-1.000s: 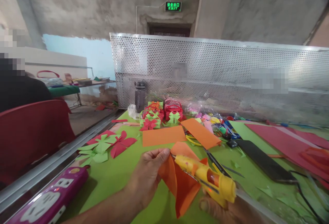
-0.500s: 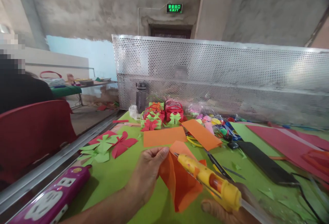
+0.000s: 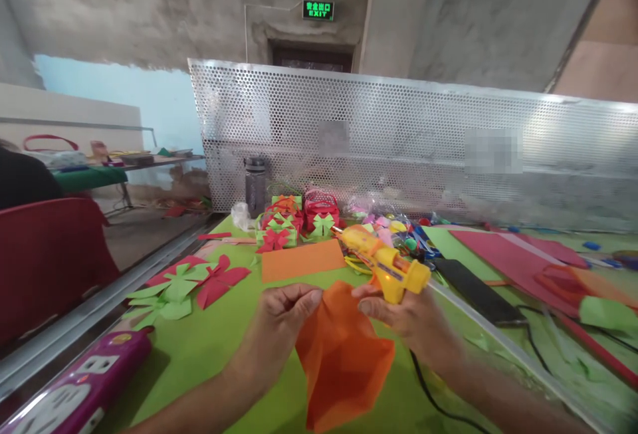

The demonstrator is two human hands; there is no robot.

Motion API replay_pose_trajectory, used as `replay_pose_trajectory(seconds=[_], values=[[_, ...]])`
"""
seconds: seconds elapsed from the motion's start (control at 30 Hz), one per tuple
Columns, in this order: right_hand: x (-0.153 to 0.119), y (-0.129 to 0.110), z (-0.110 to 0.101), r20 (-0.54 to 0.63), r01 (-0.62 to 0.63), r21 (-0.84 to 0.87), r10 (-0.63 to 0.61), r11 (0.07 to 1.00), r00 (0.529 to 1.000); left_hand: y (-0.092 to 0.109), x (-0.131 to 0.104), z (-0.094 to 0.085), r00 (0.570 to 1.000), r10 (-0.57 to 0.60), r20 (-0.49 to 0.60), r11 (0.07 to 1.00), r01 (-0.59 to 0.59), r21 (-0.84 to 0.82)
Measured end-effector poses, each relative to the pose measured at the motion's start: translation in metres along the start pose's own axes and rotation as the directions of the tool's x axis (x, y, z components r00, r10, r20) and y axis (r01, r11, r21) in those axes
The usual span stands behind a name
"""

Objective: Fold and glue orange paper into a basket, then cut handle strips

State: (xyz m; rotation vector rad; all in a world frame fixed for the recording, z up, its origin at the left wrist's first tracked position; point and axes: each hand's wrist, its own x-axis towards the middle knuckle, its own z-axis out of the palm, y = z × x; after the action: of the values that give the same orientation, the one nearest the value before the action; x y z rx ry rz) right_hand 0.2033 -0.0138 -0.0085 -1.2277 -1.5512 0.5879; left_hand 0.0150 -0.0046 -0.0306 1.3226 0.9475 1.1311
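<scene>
My left hand [image 3: 279, 327] pinches the upper left corner of a folded orange felt-like piece [image 3: 343, 361], which hangs open like a pouch above the green table surface [image 3: 214, 361]. In my right hand [image 3: 419, 327] is a yellow hot glue gun [image 3: 383, 258], its nozzle pointing up and left, away from the piece. A clear glue stick [image 3: 478, 314] trails from its back. The right thumb and a fingertip are at the piece's upper right edge; whether they grip it I cannot tell. Behind lies a flat orange rectangle [image 3: 302, 261].
Red and green cut-out flowers [image 3: 179, 288] lie left, above a purple power strip [image 3: 90, 381]. Small decorated baskets [image 3: 321, 211] and a grey bottle [image 3: 255, 185] stand at the back before a perforated metal screen [image 3: 279, 108]. A black flat device [image 3: 478, 291] and red sheets [image 3: 503, 268] lie right.
The glue gun has swung up and away from the orange piece, and my right fingers have come to its upper edge. My left hand keeps its pinch. The view has turned slightly right.
</scene>
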Motion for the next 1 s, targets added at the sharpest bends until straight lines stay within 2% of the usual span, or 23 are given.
replay_pose_trajectory(seconds=[0.07,0.13,0.27,0.5,0.67,0.83,1.0], values=[[-0.003,-0.003,0.009,0.08,-0.068,0.085,0.061,0.994,0.995,-0.001,0.0,0.0,1.0,0.012,0.004,1.0,-0.012,0.01],[-0.007,-0.006,0.014,0.128,-0.113,0.086,0.101,0.99,0.987,-0.001,-0.001,0.001,1.0,0.01,0.011,1.0,-0.01,0.024],[-0.009,-0.01,0.014,0.049,-0.15,0.04,0.148,0.988,0.988,0.003,-0.003,0.003,0.999,-0.026,0.022,0.999,0.025,0.038],[-0.003,-0.015,0.01,0.01,-0.128,0.125,0.128,0.984,0.992,0.001,-0.003,0.003,0.999,-0.006,0.042,0.999,0.004,0.053],[-0.001,-0.02,0.008,0.064,-0.167,0.14,0.159,0.976,0.985,0.001,-0.002,0.001,1.0,0.014,0.027,0.997,-0.016,0.077],[-0.004,-0.008,0.01,0.076,-0.234,0.061,0.229,0.97,0.97,0.003,-0.002,0.003,1.0,-0.016,0.024,0.997,0.014,0.071],[-0.009,0.005,0.015,0.05,-0.199,-0.015,0.2,0.98,0.979,0.0,-0.002,0.006,0.998,-0.055,0.011,0.998,0.055,0.017]])
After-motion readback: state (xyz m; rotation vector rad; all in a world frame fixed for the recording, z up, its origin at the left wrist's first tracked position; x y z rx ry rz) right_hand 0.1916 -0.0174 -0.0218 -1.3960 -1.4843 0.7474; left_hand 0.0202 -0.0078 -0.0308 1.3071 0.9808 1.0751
